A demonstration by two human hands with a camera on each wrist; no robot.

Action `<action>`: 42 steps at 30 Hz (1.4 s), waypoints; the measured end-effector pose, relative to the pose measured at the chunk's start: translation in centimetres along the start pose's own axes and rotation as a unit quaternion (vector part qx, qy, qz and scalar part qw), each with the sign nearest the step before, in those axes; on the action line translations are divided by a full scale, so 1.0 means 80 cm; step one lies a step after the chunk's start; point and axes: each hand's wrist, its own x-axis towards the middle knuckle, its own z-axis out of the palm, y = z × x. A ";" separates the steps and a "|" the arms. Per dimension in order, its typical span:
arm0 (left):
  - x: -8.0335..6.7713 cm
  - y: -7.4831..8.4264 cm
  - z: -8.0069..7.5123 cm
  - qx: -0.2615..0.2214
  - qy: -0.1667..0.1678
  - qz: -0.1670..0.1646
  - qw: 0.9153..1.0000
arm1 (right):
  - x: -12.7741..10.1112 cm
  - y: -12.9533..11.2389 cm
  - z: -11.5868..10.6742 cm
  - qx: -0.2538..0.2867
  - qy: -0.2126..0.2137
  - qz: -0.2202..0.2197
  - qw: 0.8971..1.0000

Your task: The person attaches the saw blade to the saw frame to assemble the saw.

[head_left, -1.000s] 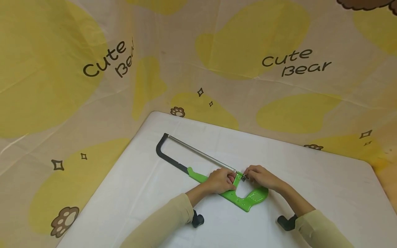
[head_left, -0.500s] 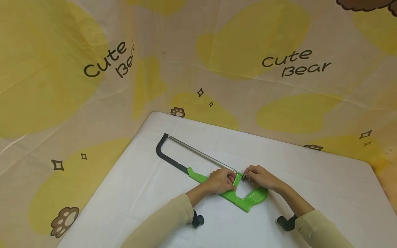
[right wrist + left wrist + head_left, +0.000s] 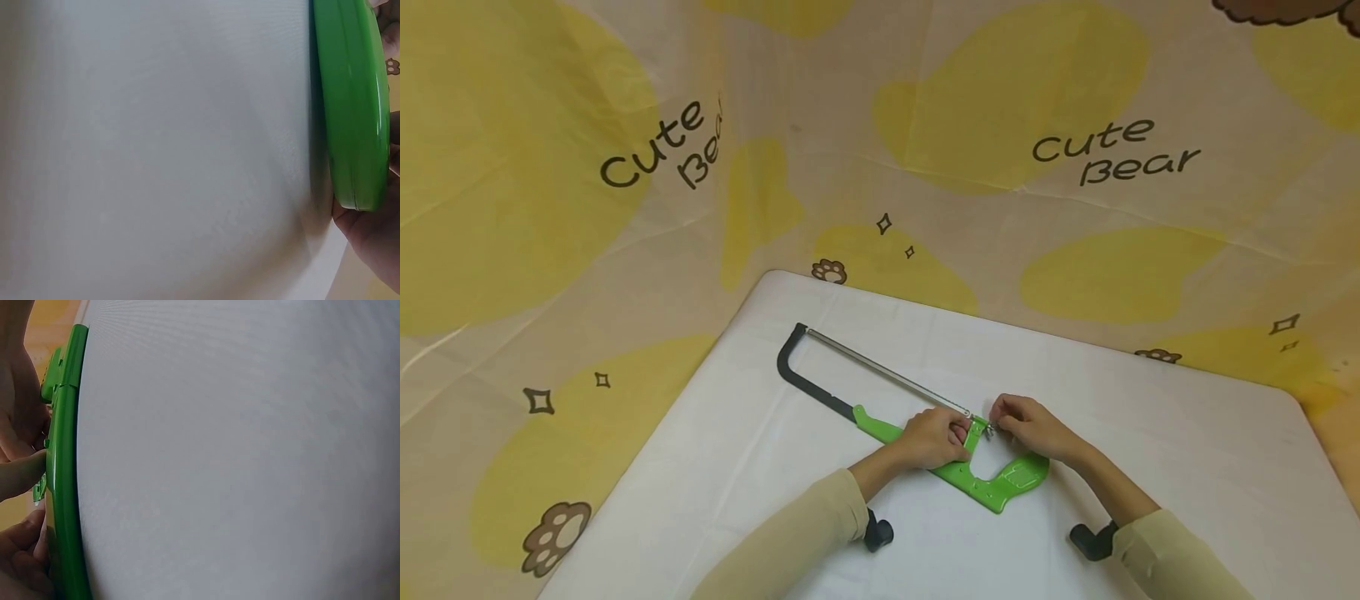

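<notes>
A hacksaw with a green handle, a dark frame and a silver blade lies flat on the white table. My left hand grips the green body near the blade's near end, with the thumb on top in the left wrist view. A small metal wing nut sticks out of the green front post. Just beside it is my right hand, with thumb and forefinger bent and slightly apart. Those fingertips look clear of the nut. In the right wrist view, the handle's rounded end hides part of the right hand.
The white table extends around the saw, with its far edge meeting a patterned cloth wall. Dark wrist-camera mounts show below the left sleeve and beside the right sleeve.
My right fingers have lifted slightly up and away from the wing nut, which shows more fully now. The left hand and the hacksaw have stayed in place.
</notes>
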 end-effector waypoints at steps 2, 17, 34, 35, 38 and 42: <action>0.000 -0.001 0.000 0.000 -0.001 0.000 1.000 | 0.001 0.000 -0.001 0.000 -0.001 0.001 1.000; 0.000 -0.001 -0.001 0.010 -0.001 0.001 1.000 | 0.001 -0.006 -0.005 -0.025 -0.040 0.023 0.999; 0.001 -0.001 -0.001 0.010 -0.005 0.004 1.000 | 0.003 -0.005 0.000 -0.016 -0.018 0.025 0.999; 0.002 -0.001 -0.001 0.011 -0.004 0.005 1.000 | 0.003 -0.005 0.001 -0.012 -0.013 0.024 1.000; 0.002 -0.001 0.000 0.018 -0.005 0.006 1.000 | 0.002 -0.005 0.003 -0.008 -0.001 0.020 1.000; 0.002 0.000 0.000 0.025 -0.002 0.007 1.000 | 0.002 -0.003 0.003 -0.017 0.001 0.018 1.000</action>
